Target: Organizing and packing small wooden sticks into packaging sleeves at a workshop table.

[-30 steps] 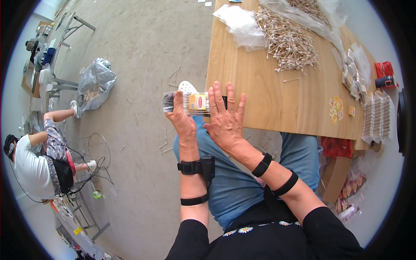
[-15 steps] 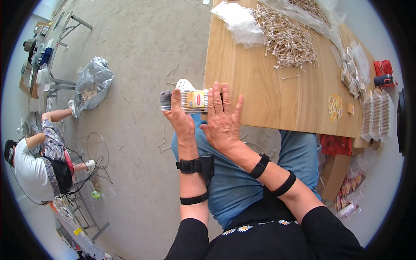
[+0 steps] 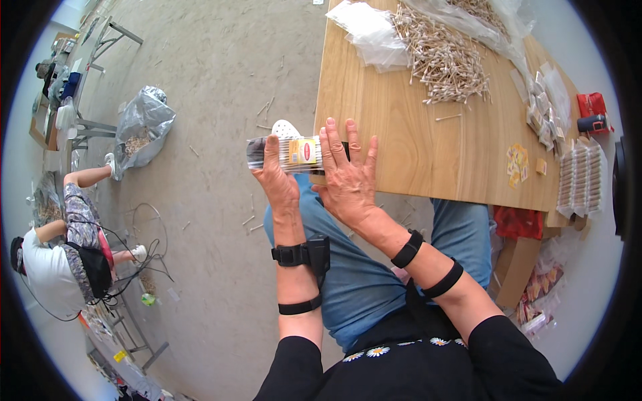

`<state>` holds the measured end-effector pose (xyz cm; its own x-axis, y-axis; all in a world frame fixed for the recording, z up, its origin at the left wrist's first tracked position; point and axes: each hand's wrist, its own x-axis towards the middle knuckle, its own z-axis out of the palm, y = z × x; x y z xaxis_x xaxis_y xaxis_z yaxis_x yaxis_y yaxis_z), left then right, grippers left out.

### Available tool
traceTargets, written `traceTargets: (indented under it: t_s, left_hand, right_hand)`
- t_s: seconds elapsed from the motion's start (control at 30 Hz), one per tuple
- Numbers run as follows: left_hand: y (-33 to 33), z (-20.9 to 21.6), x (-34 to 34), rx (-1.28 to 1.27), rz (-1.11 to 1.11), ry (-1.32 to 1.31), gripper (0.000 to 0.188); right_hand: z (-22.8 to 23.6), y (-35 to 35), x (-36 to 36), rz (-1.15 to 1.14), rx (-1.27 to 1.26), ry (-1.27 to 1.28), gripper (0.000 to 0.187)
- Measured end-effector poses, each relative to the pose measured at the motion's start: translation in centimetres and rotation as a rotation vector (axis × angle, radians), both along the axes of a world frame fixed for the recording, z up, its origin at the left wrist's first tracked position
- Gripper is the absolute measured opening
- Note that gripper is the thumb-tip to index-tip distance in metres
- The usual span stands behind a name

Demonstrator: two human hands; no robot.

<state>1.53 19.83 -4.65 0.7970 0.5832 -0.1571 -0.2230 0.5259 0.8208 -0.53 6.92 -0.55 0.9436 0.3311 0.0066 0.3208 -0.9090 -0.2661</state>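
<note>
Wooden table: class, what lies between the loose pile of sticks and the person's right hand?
In the head view, only bare tabletop separates the stick pile from the right hand.

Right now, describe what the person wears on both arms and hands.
Both hands are bare: left hand, right hand. The left forearm carries a black wrist strap with a small black box and a thinner band. The right has two black bands. Black sleeves are pushed up.
</note>
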Motion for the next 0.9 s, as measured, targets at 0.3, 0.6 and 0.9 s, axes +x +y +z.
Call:
traceTargets:
  t_s: [0.3,0.6,0.9]
  left_hand:
    - [0.4,-0.7,-0.2,-0.093,-0.017,0.01,0.014]
    - [1.6,0.8,-4.5,0.0,0.046,0.13,0.023]
    - [-4.3,6.5,-8.8,0.371,-0.062,0.203,0.013]
  right_hand:
    - [0.3,-0.1,-0.1,0.02,0.047,0.003,0.111]
    - [-0.4,-7.3,1.6,-0.035,0.248,-0.161,0.083]
    - [-2.4,-13.0,8.4,-0.171,0.025,-0.29,0.067]
